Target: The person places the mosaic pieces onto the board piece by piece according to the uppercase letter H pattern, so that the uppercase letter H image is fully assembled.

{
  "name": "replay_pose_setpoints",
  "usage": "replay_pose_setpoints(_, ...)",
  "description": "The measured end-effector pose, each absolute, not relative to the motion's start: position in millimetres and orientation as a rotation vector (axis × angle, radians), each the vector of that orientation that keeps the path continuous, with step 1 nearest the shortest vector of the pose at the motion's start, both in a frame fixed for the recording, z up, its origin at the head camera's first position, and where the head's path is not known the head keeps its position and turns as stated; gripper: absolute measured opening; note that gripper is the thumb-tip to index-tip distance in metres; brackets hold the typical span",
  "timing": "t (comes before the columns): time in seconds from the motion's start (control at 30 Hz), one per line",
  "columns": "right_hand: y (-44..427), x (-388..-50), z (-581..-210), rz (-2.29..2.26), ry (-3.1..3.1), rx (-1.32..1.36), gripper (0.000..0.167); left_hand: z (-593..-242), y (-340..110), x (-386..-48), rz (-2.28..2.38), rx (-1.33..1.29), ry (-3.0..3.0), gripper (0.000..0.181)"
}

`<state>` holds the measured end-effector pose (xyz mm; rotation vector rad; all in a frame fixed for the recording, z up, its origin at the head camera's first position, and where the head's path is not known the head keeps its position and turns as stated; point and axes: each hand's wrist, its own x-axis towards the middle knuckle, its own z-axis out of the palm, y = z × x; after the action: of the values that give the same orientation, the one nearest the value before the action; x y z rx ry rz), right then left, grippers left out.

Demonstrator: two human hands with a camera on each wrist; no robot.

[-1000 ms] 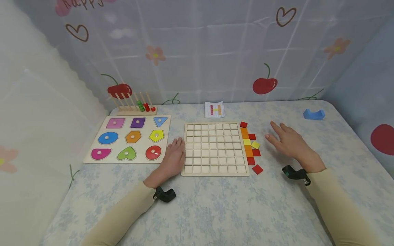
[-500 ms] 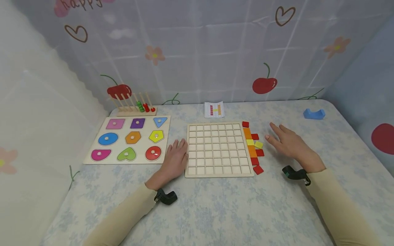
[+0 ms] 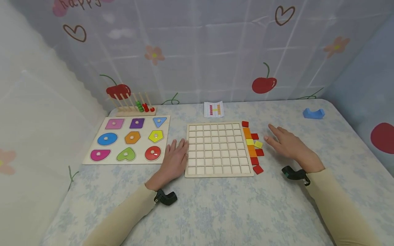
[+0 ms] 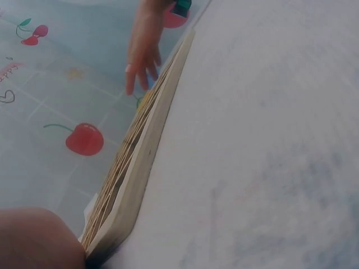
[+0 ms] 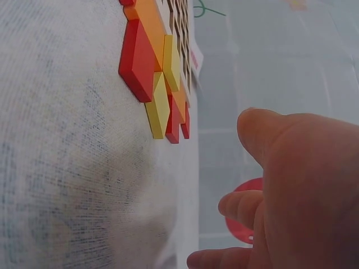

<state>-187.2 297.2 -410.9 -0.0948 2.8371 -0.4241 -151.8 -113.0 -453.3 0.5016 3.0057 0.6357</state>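
A wooden grid board with bare square cells lies on the table between the two hands. My left hand rests at its left edge, fingers extended and touching the rim. Along the board's right edge sit red tiles, orange tiles and yellow tiles, some side by side and others loose. To the right of these, my right hand hovers over the table with fingers spread, holding nothing. In the right wrist view, the yellow tile lies apart from the right thumb.
A shape puzzle board lies left of the left hand. Behind it stands a peg rack with green and red beads. A printed pattern card is at the back, and a blue curved block at the far right.
Between one second and half a second ago, the grid board slid slightly right with the left hand, pushing the tiles along. The right hand has barely moved.
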Motion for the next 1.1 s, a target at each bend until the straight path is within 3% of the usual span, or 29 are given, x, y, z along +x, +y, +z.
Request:
replay_pose_setpoints(0.67, 300, -187, -409, -0.549, 2.891, -0.196, 0.078, -452, -114, -151, 0.702, 0.469, 2.984, 0.052)
replay_pose_setpoints(0.9, 297, -186, -421, -0.728, 2.916, -0.331, 0.062, -452, -114, -150, 0.693, 0.464, 2.977, 0.053)
replay_pose_setpoints(1.1, 294, -181, -424, -0.807, 2.879, -0.412, 0.035, -452, -113, -151, 0.666, 0.481, 2.983, 0.053)
